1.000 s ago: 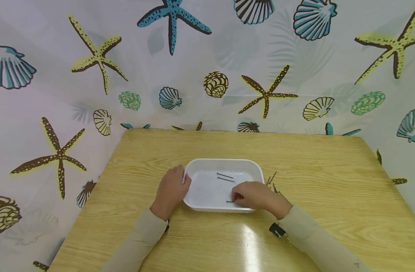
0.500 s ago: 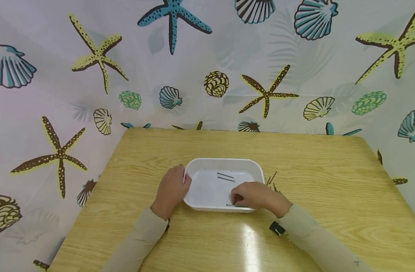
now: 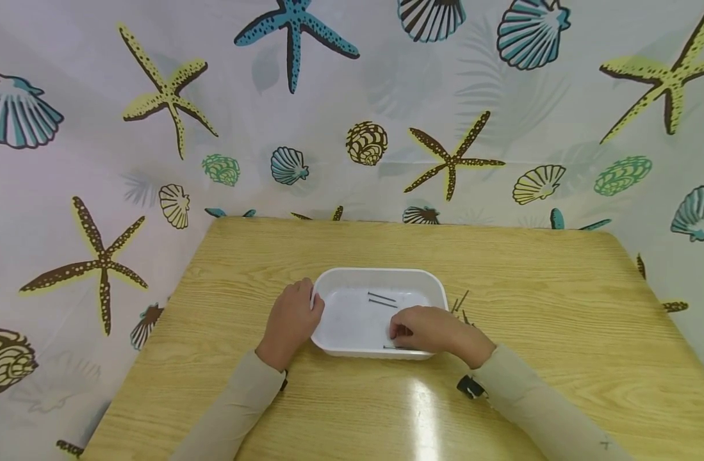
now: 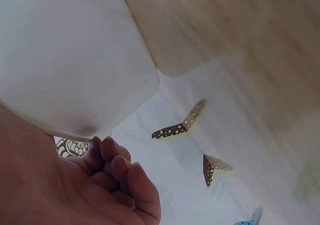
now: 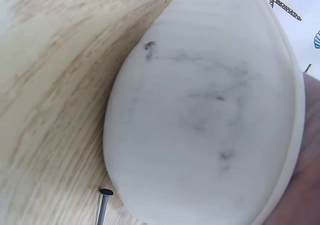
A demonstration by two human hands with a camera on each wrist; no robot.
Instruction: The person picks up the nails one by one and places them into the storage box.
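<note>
Head view: white tray [image 3: 343, 323], one, oblong, rounded corners, standing on a wood-grain surface [image 3: 530, 275]. Contents: paired nails [image 3: 383, 303], dark, nearly parallel, lying right of centre toward the far wall; third nail [image 3: 389, 347], along the near wall, partly beneath the right hand [image 3: 429, 330]. Left hand [image 3: 291, 320]: grip clasped on the tray's left wall, thumb at the rim. Right hand: fingers bent down inside the tray's near right part, at the third nail; cannot tell whether its grip pinches that nail or is free of it. Loose nails [image 3: 463, 301]: several, just beside the tray's right end. Right wrist view: single nail [image 5: 103, 207], near the tray's smudged outer wall, head toward the tray. Backdrop: pale cloth [image 3: 328, 128], starfish and shell print. Sleeves [image 3: 236, 400]: two, beige.
</note>
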